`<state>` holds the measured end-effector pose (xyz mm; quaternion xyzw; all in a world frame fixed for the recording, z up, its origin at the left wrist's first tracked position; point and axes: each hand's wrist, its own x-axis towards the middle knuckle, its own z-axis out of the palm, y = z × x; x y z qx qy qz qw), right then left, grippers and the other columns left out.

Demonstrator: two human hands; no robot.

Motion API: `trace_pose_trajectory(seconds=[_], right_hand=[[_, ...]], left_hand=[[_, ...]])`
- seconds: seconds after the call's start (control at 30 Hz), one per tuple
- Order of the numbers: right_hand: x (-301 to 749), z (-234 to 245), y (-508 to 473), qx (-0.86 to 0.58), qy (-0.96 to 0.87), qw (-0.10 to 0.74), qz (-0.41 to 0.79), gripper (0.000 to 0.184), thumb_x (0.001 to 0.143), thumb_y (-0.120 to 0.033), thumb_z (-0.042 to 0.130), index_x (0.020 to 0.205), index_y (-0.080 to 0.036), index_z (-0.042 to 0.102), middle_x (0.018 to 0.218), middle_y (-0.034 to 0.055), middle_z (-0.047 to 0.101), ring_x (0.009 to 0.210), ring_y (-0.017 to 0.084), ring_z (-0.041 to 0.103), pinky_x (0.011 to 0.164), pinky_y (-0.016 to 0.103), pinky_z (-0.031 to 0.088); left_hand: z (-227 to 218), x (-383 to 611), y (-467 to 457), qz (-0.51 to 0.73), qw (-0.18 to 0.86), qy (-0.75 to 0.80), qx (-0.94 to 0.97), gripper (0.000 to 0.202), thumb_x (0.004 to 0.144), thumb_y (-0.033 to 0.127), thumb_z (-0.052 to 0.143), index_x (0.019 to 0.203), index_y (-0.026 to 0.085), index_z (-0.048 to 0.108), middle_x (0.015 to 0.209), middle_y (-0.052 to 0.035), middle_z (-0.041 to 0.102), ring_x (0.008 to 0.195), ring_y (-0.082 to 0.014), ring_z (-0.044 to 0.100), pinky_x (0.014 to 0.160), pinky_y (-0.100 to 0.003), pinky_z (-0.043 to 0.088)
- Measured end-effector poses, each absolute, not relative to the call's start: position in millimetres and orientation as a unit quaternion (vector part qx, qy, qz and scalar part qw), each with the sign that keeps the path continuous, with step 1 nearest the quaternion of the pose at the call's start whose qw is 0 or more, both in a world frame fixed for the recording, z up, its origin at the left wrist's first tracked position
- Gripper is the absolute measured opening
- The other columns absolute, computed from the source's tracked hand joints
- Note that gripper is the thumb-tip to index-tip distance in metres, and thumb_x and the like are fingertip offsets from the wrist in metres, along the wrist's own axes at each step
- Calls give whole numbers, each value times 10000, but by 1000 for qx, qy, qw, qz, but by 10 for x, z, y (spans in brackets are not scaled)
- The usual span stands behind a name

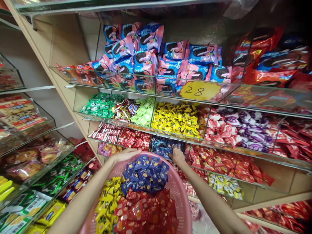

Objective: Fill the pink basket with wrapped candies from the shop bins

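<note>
My left hand [127, 155] grips the far left rim of a pink plastic basket [184, 201], its fingertips lying over the edge. Inside the basket are dark blue candy packets [146, 174] at the far side, yellow-wrapped candies [108, 203] at the left and red candy packets [146, 211] in front. Beyond the rim, my right hand [177, 155] reaches into a shelf compartment of dark blue wrapped candies [161, 148]. Its fingers are curled down among the wrappers; whatever they hold is hidden.
Above are bins of yellow candies [176, 120], green candies [102, 103] and purple-and-white candies [255, 128]. Blue-and-pink cookie packs [146, 61] fill a higher shelf behind a clear panel with a yellow "28" tag [200, 90]. Another shelf unit [36, 143] stands close on the left.
</note>
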<state>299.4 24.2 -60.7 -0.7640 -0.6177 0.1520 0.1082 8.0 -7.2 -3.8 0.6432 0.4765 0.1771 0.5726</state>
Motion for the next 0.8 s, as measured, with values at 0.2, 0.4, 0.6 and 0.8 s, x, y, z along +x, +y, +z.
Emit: trace_pose_trajectory(seconds=[0.2,0.4,0.6,0.8], right_hand=[[3152,-434,51,-738,-632,170,162,257,760,-281,617,963,-172,504,1012,129,643,917,249,634,707,323,445],[3194,-184,-264,-571,-523,454,441,422,635,-463,727,849,-223,454,705,-58,567,465,83,493,447,227,384],[3019,-9,-639,-375,-313,491,722,316,697,-307,734,914,-235,517,685,-73,604,484,46,530,455,154,412],[2907,88,-797,-325,-308,474,759,315,746,-266,698,1021,-231,549,827,-28,677,545,51,599,467,136,425]], left_hand=[[-27,86,-59,185,591,473,627,583,751,690,503,1016,199,675,1004,-53,714,895,-232,627,811,-334,451],[-6,65,-23,168,551,484,659,589,768,676,492,1080,206,662,1040,-58,706,943,-243,617,843,-336,448],[-31,38,10,169,521,482,684,570,777,665,490,1036,194,678,1078,-56,697,972,-269,596,858,-335,438],[-56,21,45,161,535,475,680,547,789,677,455,1037,244,680,1053,-44,705,933,-262,618,829,-343,459]])
